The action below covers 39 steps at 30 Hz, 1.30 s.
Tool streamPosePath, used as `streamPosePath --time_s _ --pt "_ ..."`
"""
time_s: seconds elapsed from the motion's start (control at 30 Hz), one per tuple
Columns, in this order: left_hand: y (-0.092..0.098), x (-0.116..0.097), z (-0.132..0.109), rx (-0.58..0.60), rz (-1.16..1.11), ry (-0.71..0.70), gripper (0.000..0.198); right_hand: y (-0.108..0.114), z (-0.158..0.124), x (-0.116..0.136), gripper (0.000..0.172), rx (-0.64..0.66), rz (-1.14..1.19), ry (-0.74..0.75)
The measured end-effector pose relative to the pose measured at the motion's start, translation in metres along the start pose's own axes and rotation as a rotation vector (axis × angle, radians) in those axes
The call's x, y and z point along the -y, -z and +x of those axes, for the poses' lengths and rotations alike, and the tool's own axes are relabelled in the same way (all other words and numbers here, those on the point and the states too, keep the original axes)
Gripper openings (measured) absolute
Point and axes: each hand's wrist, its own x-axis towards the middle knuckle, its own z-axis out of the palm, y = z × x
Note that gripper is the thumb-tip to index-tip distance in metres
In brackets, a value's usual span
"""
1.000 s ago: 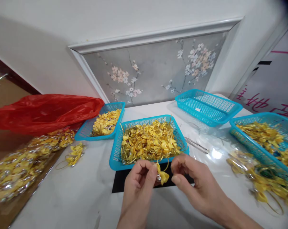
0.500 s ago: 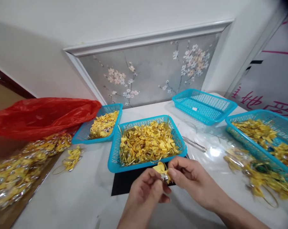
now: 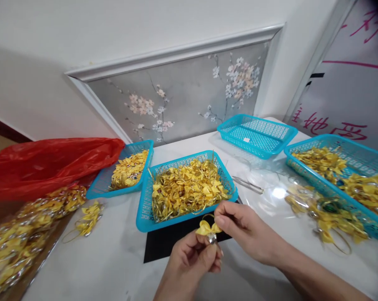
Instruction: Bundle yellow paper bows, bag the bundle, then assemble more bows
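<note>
A yellow ribbon bow [image 3: 207, 228] with a small silver bell [image 3: 212, 238] and a thin gold loop is held up in front of the middle basket. My left hand [image 3: 192, 259] pinches it from below, thumb and fingers closed near the bell. At the bow's right side my right hand [image 3: 247, 228] pinches its edge or loop; the fingertips hide exactly which. Just behind both hands stands a blue basket [image 3: 140, 217] heaped with similar yellow bows [image 3: 189, 188]. Under its front edge lies a black mat [image 3: 159, 244].
Tweezers [image 3: 248, 184] lie right of the middle basket. A blue basket [image 3: 258, 138] stands at the back, another with bows [image 3: 361, 146] at right. Loose bows [image 3: 327, 217] lie beside it. Left are a red plastic bag [image 3: 51, 163], a blue basket [image 3: 96, 190] and piled bows [image 3: 22, 242].
The view has turned slightly right. The bow now sits more upright between my hands, its bell showing below it. My right fingers have drawn a little up from the bow's middle.
</note>
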Motion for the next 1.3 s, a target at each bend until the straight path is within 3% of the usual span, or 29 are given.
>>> streamPosePath --time_s 0.13,0.3,0.47,0.57,0.73,1.07,1.2,1.3 --pt "0.005 -0.003 0.0 -0.058 -0.033 -0.094 0.036 0.002 -0.001 0.004 0.03 0.033 0.022 -0.021" --pt "-0.003 -0.012 0.0 -0.175 -0.013 -0.113 0.03 -0.001 -0.002 0.003 0.029 0.088 0.021 -0.022" --pt "-0.009 -0.013 0.0 -0.223 0.048 -0.17 0.028 -0.001 -0.001 -0.001 0.028 -0.041 0.043 -0.007" --pt "-0.007 -0.011 0.002 -0.243 0.207 -0.249 0.027 -0.003 -0.001 -0.001 0.024 -0.025 0.056 -0.007" --pt "-0.006 -0.008 0.004 -0.204 0.287 -0.284 0.023 -0.009 -0.003 -0.001 0.022 0.065 0.063 -0.039" --pt "-0.013 -0.003 0.003 -0.021 -0.209 -0.065 0.023 -0.02 -0.001 -0.001 0.034 -0.066 0.371 -0.07" --pt "-0.014 0.002 0.002 0.042 -0.247 -0.002 0.022 -0.022 -0.003 0.001 0.032 -0.076 0.442 -0.085" --pt "-0.011 0.003 0.001 0.054 -0.18 0.016 0.019 -0.02 -0.004 0.001 0.031 -0.089 0.332 -0.072"
